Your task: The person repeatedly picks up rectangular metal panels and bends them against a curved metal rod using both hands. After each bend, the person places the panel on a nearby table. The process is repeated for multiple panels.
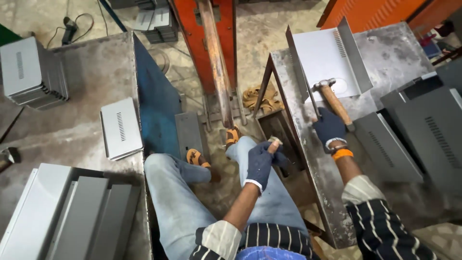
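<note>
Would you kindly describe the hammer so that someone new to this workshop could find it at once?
Start at the steel workbench on the person's right, where a light grey bent sheet-metal panel lies. The hammer rests at that panel's near edge, its handle running toward the gloved right hand, which grips it. It is the only wooden-handled tool among flat grey metal panels.

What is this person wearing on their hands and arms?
Both the left hand and right hand wear dark blue knit gloves with white cuffs. The sleeves are dark with thin white stripes, rolled to show pale lining. An orange band circles the right wrist.
</note>
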